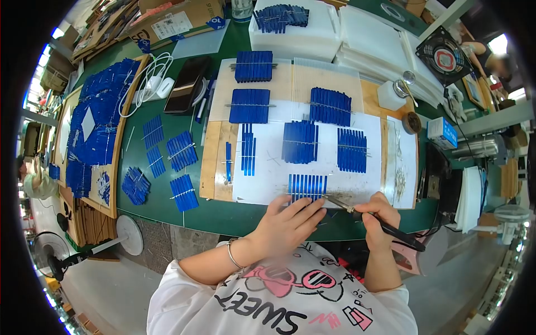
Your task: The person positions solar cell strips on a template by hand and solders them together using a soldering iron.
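My left hand (290,219) lies with fingers stretched over the lower end of a row of blue strips (308,183) joined by a thin wire, near the front edge of the white paper. In my right hand (379,215) is a soldering iron (399,231), gripped by its dark handle. Its metal tip points left and reaches the right end of that row, close to my left fingertips. Beyond my hands, other wired bundles of blue strips, such as one in the middle (300,142) and one to its right (352,151), lie on the paper.
A wooden board (219,190) carries the paper on a green table (223,215). Blue strips fill a tray (115,192) at left. A phone (187,84), white cables, a small bottle (391,96), a round tin (412,123) and a fan (444,56) stand around.
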Demonstrator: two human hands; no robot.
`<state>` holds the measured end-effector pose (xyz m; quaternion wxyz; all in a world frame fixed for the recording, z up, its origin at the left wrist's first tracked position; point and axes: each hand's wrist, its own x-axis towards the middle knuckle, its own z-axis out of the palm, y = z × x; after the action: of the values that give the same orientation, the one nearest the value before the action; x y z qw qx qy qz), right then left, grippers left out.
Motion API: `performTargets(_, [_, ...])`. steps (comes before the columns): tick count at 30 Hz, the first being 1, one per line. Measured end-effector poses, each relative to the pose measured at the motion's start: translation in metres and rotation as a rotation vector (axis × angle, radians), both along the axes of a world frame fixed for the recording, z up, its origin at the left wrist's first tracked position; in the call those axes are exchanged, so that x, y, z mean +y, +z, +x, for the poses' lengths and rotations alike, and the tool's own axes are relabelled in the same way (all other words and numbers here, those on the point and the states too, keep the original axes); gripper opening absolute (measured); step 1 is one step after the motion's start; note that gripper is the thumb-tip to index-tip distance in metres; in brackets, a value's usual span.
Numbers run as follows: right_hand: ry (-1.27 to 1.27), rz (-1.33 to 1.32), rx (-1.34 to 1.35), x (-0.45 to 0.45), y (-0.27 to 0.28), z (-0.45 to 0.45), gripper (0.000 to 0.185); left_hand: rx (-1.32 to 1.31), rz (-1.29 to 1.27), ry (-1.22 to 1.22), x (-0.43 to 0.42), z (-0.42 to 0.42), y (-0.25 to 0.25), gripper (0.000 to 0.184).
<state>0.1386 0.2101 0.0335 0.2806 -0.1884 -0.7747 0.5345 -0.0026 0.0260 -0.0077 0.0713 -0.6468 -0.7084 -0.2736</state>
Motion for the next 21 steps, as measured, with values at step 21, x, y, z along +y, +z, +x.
performTargets(21, [0.330,0.624,-0.018,-0.002,-0.030,-0.023,0.016,-1.779,-0.525,0.091,-0.034,-0.006,0.028,0.030])
